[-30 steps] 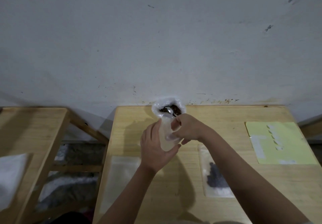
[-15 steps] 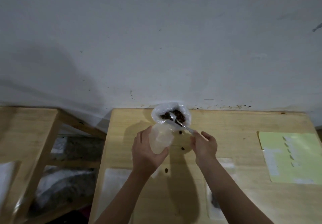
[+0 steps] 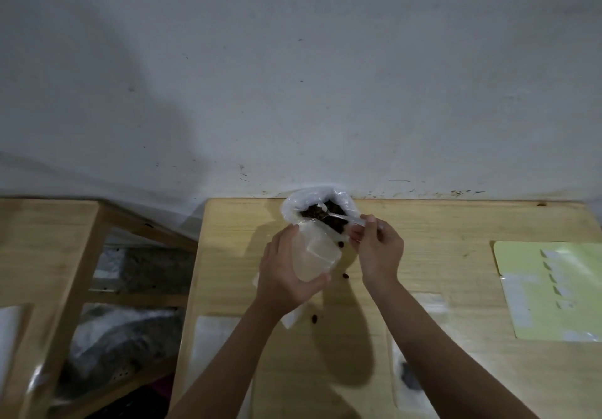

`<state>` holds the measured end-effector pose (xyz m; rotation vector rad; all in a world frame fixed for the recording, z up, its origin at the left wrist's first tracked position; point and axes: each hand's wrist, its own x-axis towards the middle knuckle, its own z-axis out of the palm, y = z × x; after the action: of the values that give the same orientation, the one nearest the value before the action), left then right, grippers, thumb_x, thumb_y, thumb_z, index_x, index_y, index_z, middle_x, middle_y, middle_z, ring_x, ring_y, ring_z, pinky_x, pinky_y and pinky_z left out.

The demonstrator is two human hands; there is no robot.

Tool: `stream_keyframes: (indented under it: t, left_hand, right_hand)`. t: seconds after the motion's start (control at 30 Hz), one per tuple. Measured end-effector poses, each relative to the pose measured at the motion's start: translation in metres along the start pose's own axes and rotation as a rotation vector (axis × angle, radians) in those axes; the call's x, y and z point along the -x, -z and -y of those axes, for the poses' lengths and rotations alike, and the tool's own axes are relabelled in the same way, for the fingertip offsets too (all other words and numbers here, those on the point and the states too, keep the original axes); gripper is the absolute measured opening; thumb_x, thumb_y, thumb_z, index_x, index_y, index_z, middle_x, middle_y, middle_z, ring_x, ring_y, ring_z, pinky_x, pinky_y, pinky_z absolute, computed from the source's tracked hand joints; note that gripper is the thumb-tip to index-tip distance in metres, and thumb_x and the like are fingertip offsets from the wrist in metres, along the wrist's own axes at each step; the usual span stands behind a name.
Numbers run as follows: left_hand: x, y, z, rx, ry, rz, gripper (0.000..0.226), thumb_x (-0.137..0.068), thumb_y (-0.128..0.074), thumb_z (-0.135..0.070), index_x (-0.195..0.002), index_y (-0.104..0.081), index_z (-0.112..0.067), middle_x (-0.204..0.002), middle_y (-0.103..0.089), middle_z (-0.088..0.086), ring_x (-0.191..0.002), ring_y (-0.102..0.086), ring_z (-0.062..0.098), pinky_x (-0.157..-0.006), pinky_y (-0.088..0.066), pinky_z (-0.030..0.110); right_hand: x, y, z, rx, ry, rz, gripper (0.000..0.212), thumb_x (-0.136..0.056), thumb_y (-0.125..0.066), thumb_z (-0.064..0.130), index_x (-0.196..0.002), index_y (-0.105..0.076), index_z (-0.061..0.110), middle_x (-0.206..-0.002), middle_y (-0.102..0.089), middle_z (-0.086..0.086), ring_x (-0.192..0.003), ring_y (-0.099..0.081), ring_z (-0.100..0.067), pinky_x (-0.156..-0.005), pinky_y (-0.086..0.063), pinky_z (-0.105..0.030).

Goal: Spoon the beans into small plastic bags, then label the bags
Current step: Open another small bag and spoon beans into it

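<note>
A big white plastic bag of dark beans stands at the far edge of the wooden table. My left hand holds a small clear plastic bag upright just in front of it. My right hand pinches the handle of a clear plastic spoon, whose bowl lies among the beans in the big bag. Three loose beans lie on the table near my hands.
A yellow-green label sheet lies at the right. A filled small bag sits under my right forearm and flat empty bags lie near the front left. A second wooden table stands to the left, across a gap.
My right hand let go of the small bag's mouth, moved right, then took hold of the spoon handle in the big bag. The camera tilted up.
</note>
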<state>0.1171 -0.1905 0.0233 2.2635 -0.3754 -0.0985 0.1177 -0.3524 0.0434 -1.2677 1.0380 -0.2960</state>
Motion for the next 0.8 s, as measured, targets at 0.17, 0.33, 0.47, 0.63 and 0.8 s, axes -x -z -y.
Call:
stream_keyframes:
  t: [0.17,0.33,0.47,0.63,0.8]
  left_hand:
    - [0.001,0.003,-0.003,-0.016,0.034,0.020,0.099,-0.057,-0.073,-0.060,-0.136,-0.040,-0.010,-0.131,-0.047,0.002,-0.113,-0.041,0.011,-0.094,-0.040,0.035]
    - [0.005,0.009,-0.005,-0.051,0.046,0.015,0.096,-0.055,-0.073,-0.056,-0.135,-0.040,-0.015,-0.127,-0.045,-0.003,-0.107,-0.039,0.008,-0.092,-0.041,0.035]
    - [0.009,0.012,-0.005,-0.112,0.072,0.012,0.097,-0.054,-0.069,-0.060,-0.135,-0.040,-0.015,-0.127,-0.045,-0.001,-0.109,-0.041,0.014,-0.093,-0.041,0.038]
    - [0.009,0.012,-0.007,-0.202,0.156,0.022,0.105,-0.054,-0.063,-0.064,-0.141,-0.032,-0.017,-0.134,-0.041,0.001,-0.120,-0.038,0.021,-0.102,-0.035,0.041]
    - [0.003,0.008,-0.012,-0.179,0.179,0.028,0.106,-0.051,-0.059,-0.066,-0.141,-0.032,-0.018,-0.133,-0.042,0.001,-0.121,-0.038,0.022,-0.101,-0.034,0.039]
  right_hand:
    - [-0.001,0.010,0.004,-0.049,-0.058,-0.096,0.024,-0.097,-0.050,0.017,-0.086,-0.066,0.002,-0.067,-0.063,-0.009,-0.063,-0.062,-0.020,-0.069,-0.058,-0.040]
    - [0.000,0.027,0.008,-0.163,-0.096,-0.124,0.025,-0.097,-0.051,0.018,-0.082,-0.065,0.004,-0.065,-0.059,-0.008,-0.060,-0.058,-0.019,-0.062,-0.058,-0.034]
    - [0.003,0.038,0.012,-0.226,-0.092,-0.110,0.024,-0.097,-0.050,0.017,-0.085,-0.064,0.001,-0.068,-0.057,-0.009,-0.058,-0.056,-0.016,-0.054,-0.058,-0.026]
    - [0.011,0.052,0.021,-0.215,-0.049,-0.051,0.027,-0.097,-0.051,0.020,-0.081,-0.064,0.004,-0.065,-0.056,-0.007,-0.054,-0.056,-0.011,-0.060,-0.059,-0.029]
    - [0.024,0.061,0.025,-0.092,0.148,0.094,0.026,-0.097,-0.051,0.017,-0.079,-0.067,0.009,-0.059,-0.057,-0.002,-0.052,-0.056,-0.010,-0.064,-0.059,-0.035]
